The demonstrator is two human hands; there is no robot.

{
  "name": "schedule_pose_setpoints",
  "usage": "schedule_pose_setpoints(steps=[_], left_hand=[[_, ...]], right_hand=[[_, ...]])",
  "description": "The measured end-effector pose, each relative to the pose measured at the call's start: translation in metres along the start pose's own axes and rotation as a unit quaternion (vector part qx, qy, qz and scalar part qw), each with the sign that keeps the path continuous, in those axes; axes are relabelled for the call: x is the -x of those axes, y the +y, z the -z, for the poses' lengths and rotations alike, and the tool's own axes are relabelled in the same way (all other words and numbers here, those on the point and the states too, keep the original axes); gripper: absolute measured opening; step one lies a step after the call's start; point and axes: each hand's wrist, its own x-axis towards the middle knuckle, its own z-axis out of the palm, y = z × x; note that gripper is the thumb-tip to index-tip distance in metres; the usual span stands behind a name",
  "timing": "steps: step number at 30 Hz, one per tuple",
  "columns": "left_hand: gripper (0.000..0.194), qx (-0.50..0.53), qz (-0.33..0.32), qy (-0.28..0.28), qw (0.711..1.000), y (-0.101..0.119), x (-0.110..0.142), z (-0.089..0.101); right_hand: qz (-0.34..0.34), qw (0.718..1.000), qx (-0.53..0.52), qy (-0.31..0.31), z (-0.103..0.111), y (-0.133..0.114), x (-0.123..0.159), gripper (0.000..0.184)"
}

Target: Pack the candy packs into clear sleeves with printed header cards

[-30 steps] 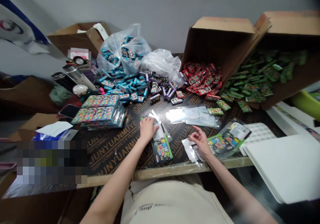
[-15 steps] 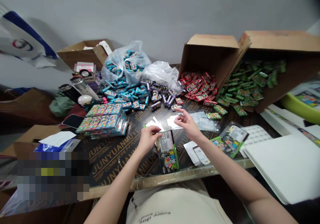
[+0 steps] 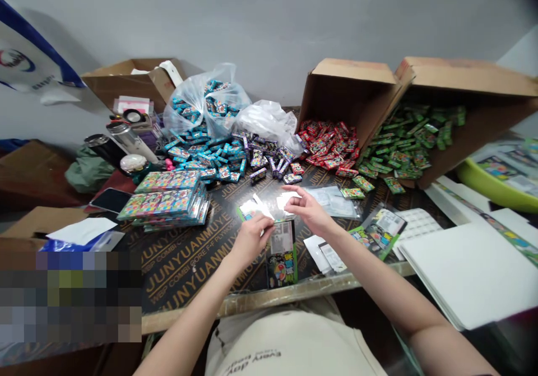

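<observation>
My left hand (image 3: 254, 236) is closed in a pinch on the top edge of a flat black-and-green printed packet (image 3: 282, 258) with a clear upper window. The packet hangs toward the table's front edge. To the right, my right hand (image 3: 310, 210) is held above the table with its fingers apart and nothing visible in them. Beneath its fingertips lie small white slips (image 3: 286, 201). A white strip and a green-edged printed card (image 3: 247, 208) are just beyond my left hand, partly covered by it. Clear plastic bags (image 3: 336, 202) lie behind my right wrist.
Small blue boxes (image 3: 218, 157), purple boxes (image 3: 260, 154), red boxes (image 3: 330, 143) and green boxes (image 3: 393, 146) are heaped along the back. Cardboard cartons (image 3: 344, 96) stand behind. Stacked multicoloured packs (image 3: 163, 202) sit left; white sheets (image 3: 471, 269) and printed packets (image 3: 380, 230) lie right.
The view has shifted slightly, so most things sit a little further left. My left hand has turned over more at the packet's top edge. My right hand stays raised with its fingers apart.
</observation>
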Motion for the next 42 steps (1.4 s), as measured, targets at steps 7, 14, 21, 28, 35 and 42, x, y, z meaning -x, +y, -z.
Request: schedule_pose_setpoints(steps=[7,14,21,28,35,42], left_hand=[[0.018,-0.011,0.002,0.000,1.000,-0.001,0.002,-0.003],[0.008,0.040,0.036,0.066,0.996,0.003,-0.002,-0.005],[0.011,0.017,0.073,0.105,0.992,0.012,-0.004,-0.012],[0.016,-0.040,0.100,0.107,0.988,0.011,-0.006,-0.021],[0.017,0.041,0.143,-0.063,0.987,-0.004,-0.020,0.018],[0.031,0.338,0.326,0.240,0.849,-0.043,0.009,0.057]], right_hand=[[-0.041,0.996,0.038,-0.069,-0.004,0.000,-0.003,0.058],[-0.056,0.993,0.063,-0.082,-0.005,0.005,-0.007,0.060],[-0.050,0.995,0.066,-0.062,-0.006,0.012,-0.007,0.057],[-0.019,0.995,0.099,-0.006,-0.011,0.026,-0.008,0.056],[-0.034,0.984,0.101,0.145,-0.001,0.035,-0.007,0.069],[-0.094,0.971,0.030,0.217,0.019,0.047,0.016,0.069]])
